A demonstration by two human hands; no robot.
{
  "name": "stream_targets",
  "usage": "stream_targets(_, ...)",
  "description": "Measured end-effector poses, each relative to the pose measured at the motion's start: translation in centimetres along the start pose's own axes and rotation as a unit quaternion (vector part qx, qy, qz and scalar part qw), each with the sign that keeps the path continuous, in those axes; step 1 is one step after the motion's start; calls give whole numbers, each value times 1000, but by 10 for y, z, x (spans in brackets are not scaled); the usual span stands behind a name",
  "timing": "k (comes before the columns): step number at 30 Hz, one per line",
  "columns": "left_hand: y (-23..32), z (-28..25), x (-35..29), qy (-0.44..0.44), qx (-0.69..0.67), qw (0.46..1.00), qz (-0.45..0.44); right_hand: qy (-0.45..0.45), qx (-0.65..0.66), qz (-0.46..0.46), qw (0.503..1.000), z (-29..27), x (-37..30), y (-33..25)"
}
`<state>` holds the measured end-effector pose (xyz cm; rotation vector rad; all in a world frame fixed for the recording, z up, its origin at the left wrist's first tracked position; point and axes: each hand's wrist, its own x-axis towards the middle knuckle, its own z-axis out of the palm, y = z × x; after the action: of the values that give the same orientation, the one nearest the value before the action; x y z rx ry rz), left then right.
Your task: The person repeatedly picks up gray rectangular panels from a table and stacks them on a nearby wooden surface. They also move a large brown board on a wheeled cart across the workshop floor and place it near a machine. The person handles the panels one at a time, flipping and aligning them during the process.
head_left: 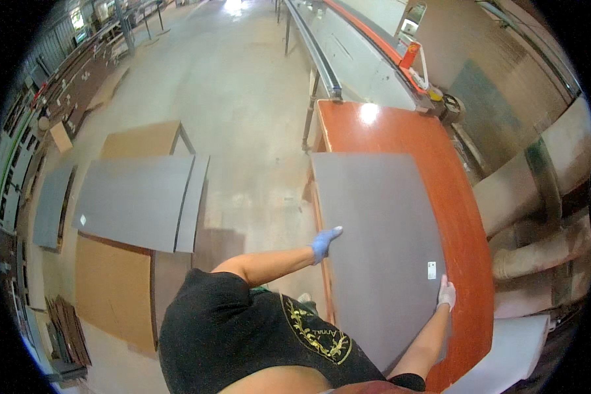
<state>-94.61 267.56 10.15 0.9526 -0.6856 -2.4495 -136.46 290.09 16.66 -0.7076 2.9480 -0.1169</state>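
A large grey panel [377, 223] lies on a reddish-brown wooden table [466, 276], a small white label [431, 270] stuck near its right edge. My left hand [323, 245], in a blue glove, grips the panel's left edge, its thumb over the top face and its other fingers mostly hidden. On the opposite edge, just below the label, my right hand [446, 293] in a pale glove is closed around the border. The undersides of the panel and the fingertips there are out of sight.
To the left, more grey panels [134, 200] rest on brown boards [113, 289]. A long machine with a rail [316, 49] and an orange strip [368, 33] stands beyond the table. Thick pale ducts [538, 246] run along the right. Narrow offcuts [67, 328] stand at lower left.
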Motion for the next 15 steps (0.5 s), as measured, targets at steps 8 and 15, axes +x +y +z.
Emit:
stream_targets(8,-24,-10,-113,6,4,1000,-27,-173,20,-168,970,-26,40,-49)
stream_targets(15,-42,-27,-119,-6,-10,999,47,-456,385,-48,800,-65,15,-67)
